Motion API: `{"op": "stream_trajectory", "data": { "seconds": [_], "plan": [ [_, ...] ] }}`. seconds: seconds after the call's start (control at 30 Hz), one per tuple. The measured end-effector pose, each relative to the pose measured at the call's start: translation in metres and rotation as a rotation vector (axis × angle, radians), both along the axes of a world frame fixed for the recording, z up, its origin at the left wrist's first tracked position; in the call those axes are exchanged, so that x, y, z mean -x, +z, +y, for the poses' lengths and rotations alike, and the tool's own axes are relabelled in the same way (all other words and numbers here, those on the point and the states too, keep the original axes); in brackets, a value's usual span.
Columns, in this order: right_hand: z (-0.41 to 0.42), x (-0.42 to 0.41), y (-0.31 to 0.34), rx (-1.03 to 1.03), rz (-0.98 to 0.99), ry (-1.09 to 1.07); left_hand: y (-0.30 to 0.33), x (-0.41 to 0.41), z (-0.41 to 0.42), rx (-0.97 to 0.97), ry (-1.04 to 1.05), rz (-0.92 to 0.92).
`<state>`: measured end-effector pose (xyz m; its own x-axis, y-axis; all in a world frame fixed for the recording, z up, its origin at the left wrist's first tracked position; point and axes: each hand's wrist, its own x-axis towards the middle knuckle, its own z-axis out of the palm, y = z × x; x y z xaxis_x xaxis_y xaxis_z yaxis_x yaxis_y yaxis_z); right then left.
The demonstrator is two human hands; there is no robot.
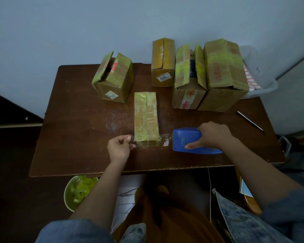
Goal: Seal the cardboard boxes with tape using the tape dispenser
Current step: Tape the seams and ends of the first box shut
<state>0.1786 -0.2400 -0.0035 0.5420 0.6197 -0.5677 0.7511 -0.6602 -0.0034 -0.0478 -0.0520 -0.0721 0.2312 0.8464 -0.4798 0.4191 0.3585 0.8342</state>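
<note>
Our left hand (118, 149) pinches thin, clingy tape (163, 140) taut across the light box (146, 118); our right hand (211, 135) grips the rigid dispenser (188, 140).

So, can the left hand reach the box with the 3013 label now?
Probably not at once: the left hand is pinching the tape end, and the long box lies between it and the 3013 box.

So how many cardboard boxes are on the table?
5. A flat box lies between the hands. One open box stands back left. Three stand back right: a narrow box, a middle box and the biggest box. More may hide behind.
</note>
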Motion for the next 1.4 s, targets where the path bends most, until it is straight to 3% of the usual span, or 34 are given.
{"op": "stream_trajectory", "data": {
  "seconds": [0.33,0.5,0.67,0.93,1.07,1.13,1.2,1.27,1.4],
  "plan": [
    [0.003,-0.002,-0.01,0.009,0.036,-0.027,-0.014,-0.01,-0.001,0.052,0.034,0.025],
    [0.004,0.002,-0.014,-0.013,0.057,-0.044,-0.018,-0.013,-0.009,-0.03,0.043,-0.015],
    [0.005,0.006,-0.012,-0.009,0.087,-0.084,-0.015,-0.009,-0.017,-0.269,-0.075,0.113],
    [0.002,0.008,-0.012,-0.03,0.115,-0.113,0.0,-0.009,-0.019,-0.477,-0.215,0.257],
    [0.0,0.006,-0.011,-0.04,0.127,-0.122,0.008,-0.012,-0.017,-0.391,-0.196,0.405],
    [-0.003,0.003,-0.009,-0.025,0.112,-0.107,0.011,-0.012,-0.015,-0.455,-0.184,0.41],
    [-0.007,0.0,-0.009,-0.02,0.111,-0.11,0.015,-0.013,-0.013,-0.667,-0.316,0.322],
    [-0.01,-0.001,-0.01,-0.02,0.117,-0.12,0.019,-0.023,-0.012,-0.854,-0.608,0.206],
    [-0.012,-0.002,-0.01,-0.026,0.13,-0.133,0.021,-0.052,-0.017,-0.865,-1.146,0.266]
  ]
}}
